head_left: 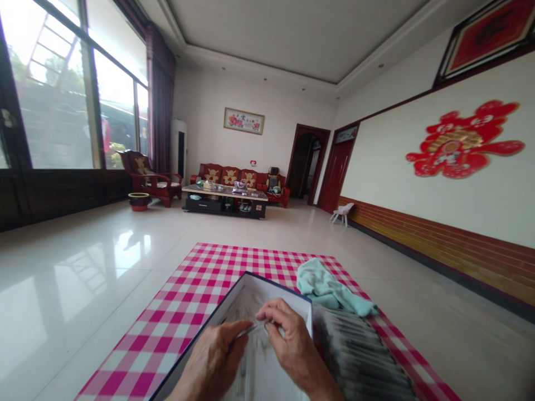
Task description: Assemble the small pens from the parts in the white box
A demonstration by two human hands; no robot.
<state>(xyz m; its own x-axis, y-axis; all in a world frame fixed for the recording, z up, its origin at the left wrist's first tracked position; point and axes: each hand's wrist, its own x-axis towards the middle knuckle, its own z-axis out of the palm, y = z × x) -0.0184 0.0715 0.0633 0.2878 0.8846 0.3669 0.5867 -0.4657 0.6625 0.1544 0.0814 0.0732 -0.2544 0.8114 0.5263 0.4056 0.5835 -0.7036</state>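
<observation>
My left hand is closed in a pinch on a thin silvery stick, whose end points toward my other hand. Close beside it, my right hand is curled with thumb and fingers together. A small pale piece shows in its grip, too blurred to name. Both hands are over an open box with white inner walls and a dark blue rim. Several thin, pale, rod-like things lie blurred on the box's floor, partly hidden by my hands.
Under the box is a pink-and-white checked cloth. To the right lie a crumpled teal cloth and a row of slender dark grey things, blurred. Farther off stand a low table, a wooden armchair and a small stool.
</observation>
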